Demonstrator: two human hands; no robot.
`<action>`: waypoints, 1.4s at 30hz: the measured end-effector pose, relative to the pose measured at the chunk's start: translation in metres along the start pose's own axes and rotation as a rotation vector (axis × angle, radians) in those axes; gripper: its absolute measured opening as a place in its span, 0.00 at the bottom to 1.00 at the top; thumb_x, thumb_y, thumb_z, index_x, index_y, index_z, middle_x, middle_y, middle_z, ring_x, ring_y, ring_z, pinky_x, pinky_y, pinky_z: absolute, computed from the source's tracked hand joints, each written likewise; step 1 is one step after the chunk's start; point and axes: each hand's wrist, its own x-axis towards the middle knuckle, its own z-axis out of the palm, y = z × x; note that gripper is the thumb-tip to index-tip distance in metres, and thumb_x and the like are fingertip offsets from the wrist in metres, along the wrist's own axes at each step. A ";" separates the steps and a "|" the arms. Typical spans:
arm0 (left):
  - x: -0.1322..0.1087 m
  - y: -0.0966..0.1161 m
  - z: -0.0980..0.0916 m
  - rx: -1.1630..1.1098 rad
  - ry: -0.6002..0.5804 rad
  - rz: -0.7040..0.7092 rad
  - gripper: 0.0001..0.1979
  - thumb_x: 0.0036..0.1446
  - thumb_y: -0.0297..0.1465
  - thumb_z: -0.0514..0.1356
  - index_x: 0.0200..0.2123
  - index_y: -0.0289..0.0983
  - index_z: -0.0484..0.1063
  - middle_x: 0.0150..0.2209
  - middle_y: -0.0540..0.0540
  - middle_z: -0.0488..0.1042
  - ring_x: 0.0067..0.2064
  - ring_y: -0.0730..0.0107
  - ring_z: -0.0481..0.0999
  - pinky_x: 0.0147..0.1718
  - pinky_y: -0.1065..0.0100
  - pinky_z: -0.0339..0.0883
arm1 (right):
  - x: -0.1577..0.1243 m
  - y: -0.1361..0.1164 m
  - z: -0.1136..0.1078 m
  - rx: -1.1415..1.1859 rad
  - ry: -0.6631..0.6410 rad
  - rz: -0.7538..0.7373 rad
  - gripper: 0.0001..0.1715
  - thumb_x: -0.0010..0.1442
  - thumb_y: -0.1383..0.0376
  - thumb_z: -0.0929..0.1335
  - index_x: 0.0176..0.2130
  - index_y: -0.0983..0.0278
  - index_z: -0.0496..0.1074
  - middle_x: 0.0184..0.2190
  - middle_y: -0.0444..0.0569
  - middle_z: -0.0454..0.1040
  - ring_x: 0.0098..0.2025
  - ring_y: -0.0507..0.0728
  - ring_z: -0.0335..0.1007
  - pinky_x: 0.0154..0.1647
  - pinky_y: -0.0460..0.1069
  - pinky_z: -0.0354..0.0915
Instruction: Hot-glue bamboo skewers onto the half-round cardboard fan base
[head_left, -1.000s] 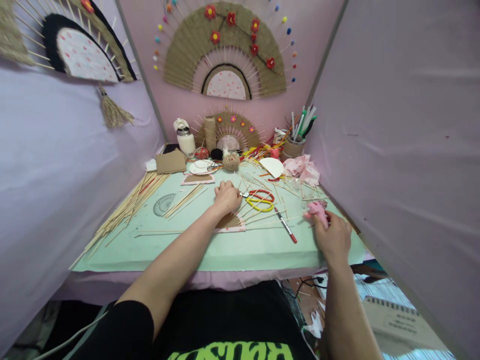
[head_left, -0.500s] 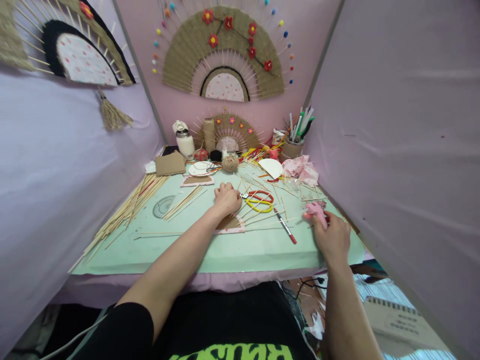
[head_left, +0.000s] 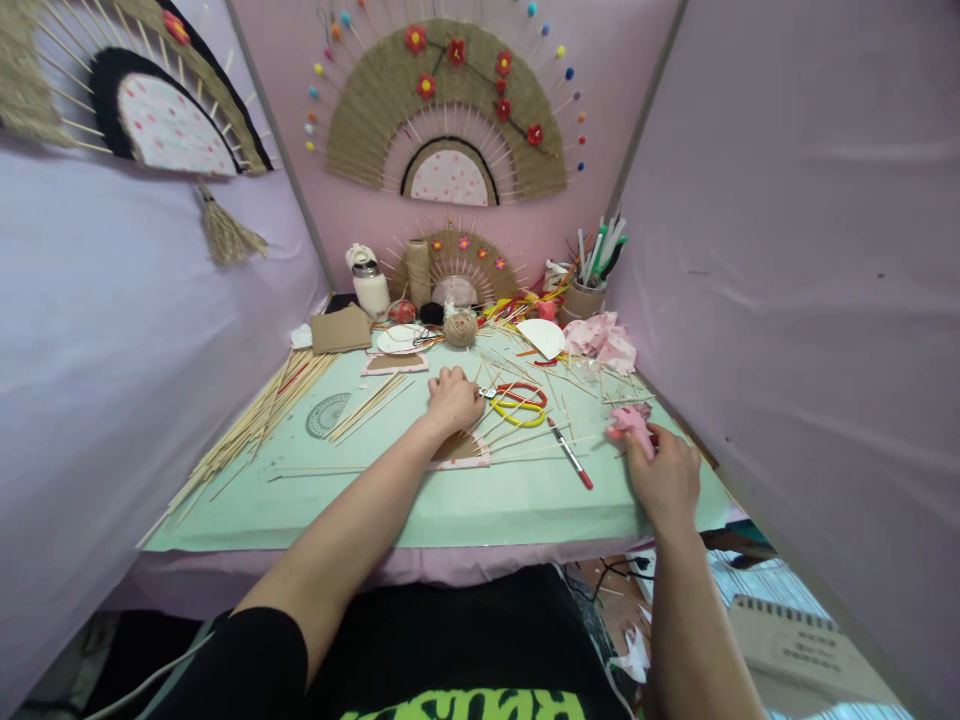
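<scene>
My left hand (head_left: 452, 397) rests curled in the middle of the green cutting mat (head_left: 360, 490), pressing on thin bamboo sticks over a small cardboard fan piece (head_left: 459, 450); its fingertips pinch a stick near the scissors. Red and yellow handled scissors (head_left: 517, 402) lie just right of that hand. My right hand (head_left: 661, 473) sits near the mat's right edge, closed on a pink glue gun (head_left: 631, 423) whose nozzle points left. A red pen (head_left: 570, 453) lies between the two hands.
A bundle of long bamboo sticks (head_left: 247, 425) runs along the mat's left side. At the back stand a twine ball (head_left: 460, 327), a jar (head_left: 371, 282), a cup of pens (head_left: 585, 290), pink fabric (head_left: 604, 340) and a small fan (head_left: 457, 265). Purple walls close in on both sides.
Nearly nothing: both hands stay in place, and the view has shifted only slightly.
</scene>
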 end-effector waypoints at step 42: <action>-0.015 -0.054 -0.013 -0.169 -0.192 0.375 0.19 0.60 0.32 0.60 0.53 0.54 0.75 0.63 0.52 0.69 0.67 0.51 0.55 0.59 0.48 0.48 | -0.002 -0.002 0.002 -0.014 -0.009 0.043 0.35 0.62 0.46 0.59 0.49 0.71 0.74 0.40 0.64 0.74 0.44 0.69 0.64 0.48 0.60 0.58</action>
